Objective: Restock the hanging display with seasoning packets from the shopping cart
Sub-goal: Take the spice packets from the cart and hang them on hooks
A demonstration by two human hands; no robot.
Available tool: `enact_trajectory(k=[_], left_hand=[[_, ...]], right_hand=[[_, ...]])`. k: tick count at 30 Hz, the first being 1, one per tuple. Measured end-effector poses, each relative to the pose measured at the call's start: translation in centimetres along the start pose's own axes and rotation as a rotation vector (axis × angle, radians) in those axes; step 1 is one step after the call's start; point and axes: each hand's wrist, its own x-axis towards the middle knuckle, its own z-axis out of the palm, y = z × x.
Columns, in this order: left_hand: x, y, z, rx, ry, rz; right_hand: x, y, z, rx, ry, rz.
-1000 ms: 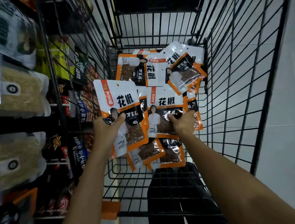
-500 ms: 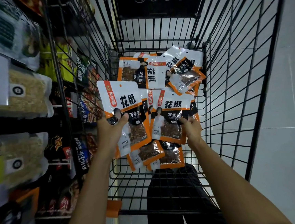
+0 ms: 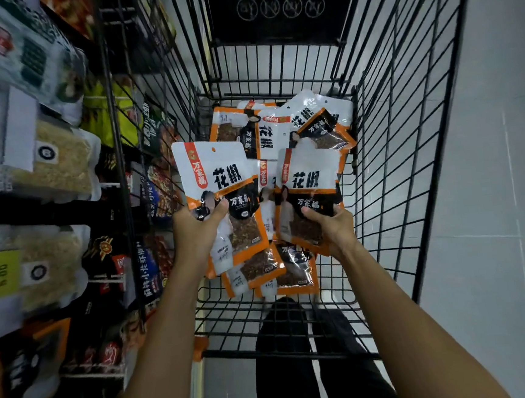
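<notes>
Inside the black wire shopping cart (image 3: 387, 156) lie several white-and-orange seasoning packets (image 3: 267, 128) with dark spice showing through clear windows. My left hand (image 3: 197, 230) grips one packet (image 3: 215, 177) by its lower half, holding it upright above the pile. My right hand (image 3: 330, 224) grips a second packet (image 3: 310, 175) the same way, just to the right of the first. More packets (image 3: 261, 272) lie flat under both hands. The hanging display (image 3: 44, 154) stands at the left, beside the cart.
The display on the left holds bags of pale dried goods (image 3: 58, 166), dark snack packs (image 3: 147, 272) and a yellow price tag (image 3: 3, 278). A white tiled floor (image 3: 491, 178) runs along the cart's right side. My dark trousers (image 3: 301, 370) show below the cart.
My right hand has taken hold of a packet from the pile and lifted it up beside the one in my left hand. The left hand has risen slightly with its packet.
</notes>
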Motion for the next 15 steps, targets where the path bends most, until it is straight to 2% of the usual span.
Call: enact_trajectory(k=[8,15], left_hand=[[-7.3,4.3,-3.2,-0.1,0.115,0.233],[-18.9,6.6,-9.0,-0.203,0.262,0.409]], right_hand=[[-8.1,-6.9,-1.4,-0.063,-0.147,-0.243],[-17.5,-11.9,-2.4,-0.181,-0.427,-0.489]])
